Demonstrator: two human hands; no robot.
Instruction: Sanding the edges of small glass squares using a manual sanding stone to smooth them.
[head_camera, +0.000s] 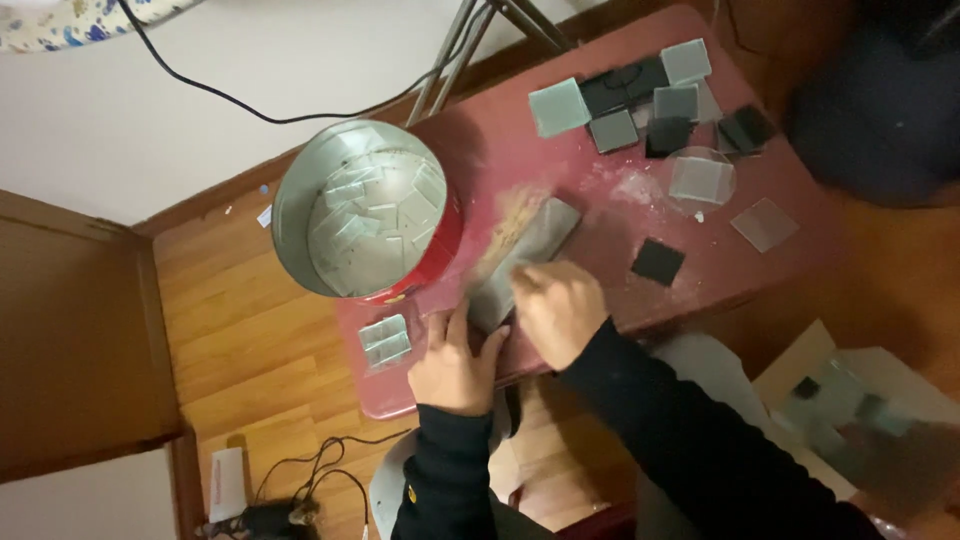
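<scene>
At the near edge of the red table (600, 170), my left hand (455, 365) lies with fingers spread against the near end of a grey sharpening stone (525, 258). My right hand (562, 308) is curled into a loose fist on the stone; whether it pinches anything I cannot tell. A round tin (360, 215) of glass pieces stands by the left edge. Square tiles (640, 100) are scattered toward the far corner, and one black tile (657, 262) lies alone near the middle.

One round tin (365, 215); one grey sharpening stone (525, 255); two hands; roughly a dozen square glass tiles (559, 107) loose on one red table (500, 150).
</scene>
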